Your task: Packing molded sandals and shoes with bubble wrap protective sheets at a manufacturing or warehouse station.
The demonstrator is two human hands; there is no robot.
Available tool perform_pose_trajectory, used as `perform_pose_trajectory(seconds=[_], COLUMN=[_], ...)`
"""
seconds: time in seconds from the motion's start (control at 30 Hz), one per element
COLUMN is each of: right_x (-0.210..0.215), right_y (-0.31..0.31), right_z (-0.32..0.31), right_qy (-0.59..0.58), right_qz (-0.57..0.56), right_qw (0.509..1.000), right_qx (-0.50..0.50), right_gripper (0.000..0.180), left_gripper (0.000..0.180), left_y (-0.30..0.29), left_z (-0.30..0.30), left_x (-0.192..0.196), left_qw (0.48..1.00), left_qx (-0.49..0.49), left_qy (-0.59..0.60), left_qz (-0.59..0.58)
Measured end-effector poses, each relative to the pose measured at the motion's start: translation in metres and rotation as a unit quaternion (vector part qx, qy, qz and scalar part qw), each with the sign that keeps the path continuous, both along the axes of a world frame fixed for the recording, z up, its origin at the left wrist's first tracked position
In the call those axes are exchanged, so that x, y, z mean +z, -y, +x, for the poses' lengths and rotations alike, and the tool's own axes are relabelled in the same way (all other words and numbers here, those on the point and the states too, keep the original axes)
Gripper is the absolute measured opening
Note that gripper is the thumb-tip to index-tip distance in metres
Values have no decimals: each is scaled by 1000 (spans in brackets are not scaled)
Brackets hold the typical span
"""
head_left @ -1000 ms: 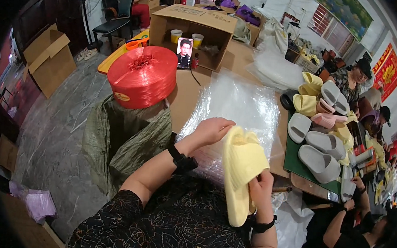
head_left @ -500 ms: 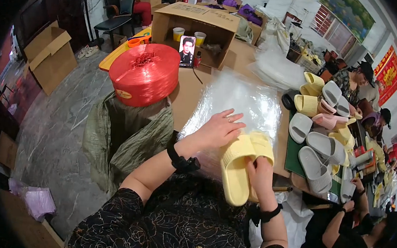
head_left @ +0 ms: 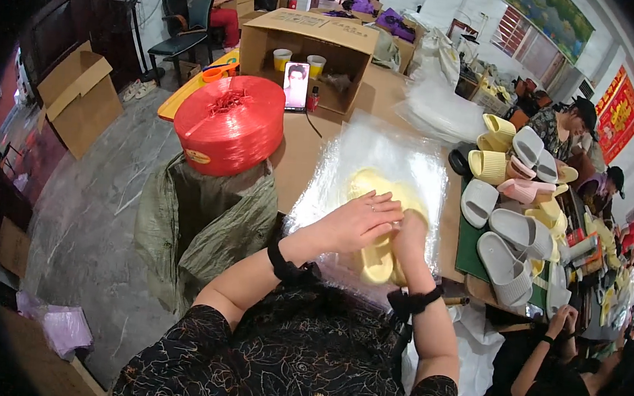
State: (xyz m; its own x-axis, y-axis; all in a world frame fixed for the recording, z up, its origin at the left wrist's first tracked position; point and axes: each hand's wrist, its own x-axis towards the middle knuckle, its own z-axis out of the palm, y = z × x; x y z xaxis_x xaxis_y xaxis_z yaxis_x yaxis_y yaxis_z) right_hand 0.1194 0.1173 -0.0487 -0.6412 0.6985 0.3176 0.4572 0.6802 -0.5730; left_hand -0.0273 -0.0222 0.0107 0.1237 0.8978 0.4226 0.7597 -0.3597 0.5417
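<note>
In the head view, a pair of pale yellow slippers (head_left: 382, 225) is seen half inside a clear plastic bag (head_left: 379, 166) lying flat on the table (head_left: 298, 152). The slippers are pressed by the left hand (head_left: 360, 220), fingers spread flat, and gripped at the heel end by the curled right hand (head_left: 409, 242). Room is bounded by a red twine spool (head_left: 230, 124) at the left and a heap of slippers (head_left: 510, 206) at the right.

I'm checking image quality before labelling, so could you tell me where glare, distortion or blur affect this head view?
Head view: the clear plastic bag shines with white glare, veiling the yellow slippers; the fisheye bends the cardboard box and darkens the corners; both hands, left hand and right hand, look fairly sharp.
</note>
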Motion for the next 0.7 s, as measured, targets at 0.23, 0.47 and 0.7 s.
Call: perform_pose_trajectory(seconds=[0.23, 0.47, 0.7], right_x=[-10, 3, -28], right_y=[-17, -33, -27], right_z=[-48, -102, -72], right_qy=[-13, 27, -76], right_qz=[138, 52, 121], right_qw=[988, 985, 988], right_qx=[-64, -165, -56], right_gripper=[32, 39, 70], left_gripper=[41, 37, 45], left_y=[4, 7, 30], left_z=[-1, -15, -43], left_x=[-13, -11, -26], left_qw=[997, 996, 999], left_qx=[-57, -81, -27], left_qy=[46, 29, 19], left_qz=[21, 33, -3])
